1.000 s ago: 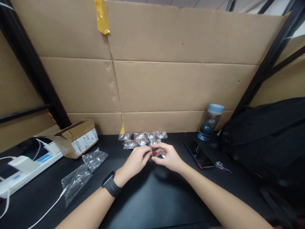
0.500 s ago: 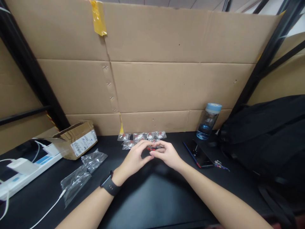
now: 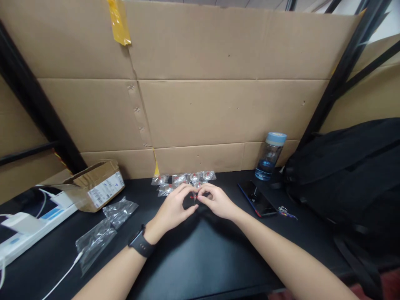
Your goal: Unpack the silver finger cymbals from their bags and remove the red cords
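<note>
Between my two hands is a small, thin metal piece with a red part (image 3: 193,197), seen nearly edge-on; its exact kind is too small to make out. My left hand (image 3: 174,209), a black watch on its wrist, grips it between fingertips above and thumb below. From the other side my right hand (image 3: 216,203) pinches at the red part with thumb and forefinger. Just behind the hands lie several small clear bags (image 3: 180,179), each with a round silvery item marked in red. My fingers partly cover the nearest bags.
On the left are an opened cardboard box (image 3: 104,189), empty clear bags (image 3: 96,239) and a white power strip (image 3: 34,235) with cables. Rightward stand a water bottle (image 3: 269,160), a phone (image 3: 258,199), keys (image 3: 286,212) and a black backpack (image 3: 343,179). A cardboard wall (image 3: 200,112) closes the back.
My right fingers have closed into a tighter pinch on the red part, and the metal piece is turned more edge-on. The whole view has shifted slightly.
</note>
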